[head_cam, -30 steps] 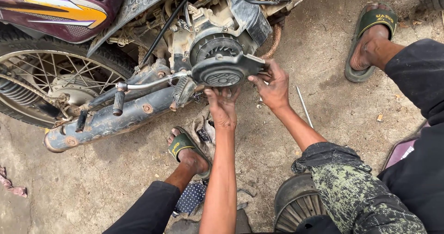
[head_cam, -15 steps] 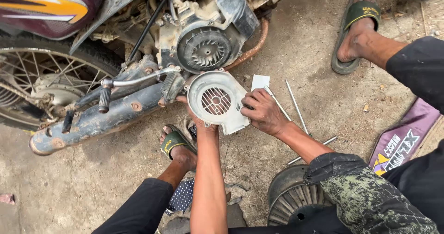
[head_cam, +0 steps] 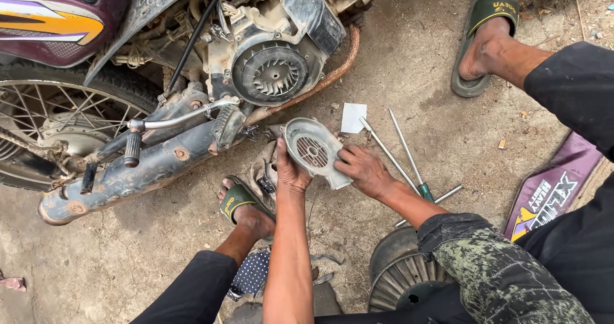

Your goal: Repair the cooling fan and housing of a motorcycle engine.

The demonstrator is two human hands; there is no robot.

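Grip: both hands (head_cam: 291, 170) (head_cam: 361, 169) on fan cover (head_cam: 314, 151) | grille up | long axis diagonal

**Both arms stretched forward, hands closed in a grip**

My left hand (head_cam: 291, 170) reaches straight out on a bare forearm, fingers curled in a clasp. My right hand (head_cam: 361, 169) comes in from the right, sleeve pushed up, knuckles upward, fingers gripping too.
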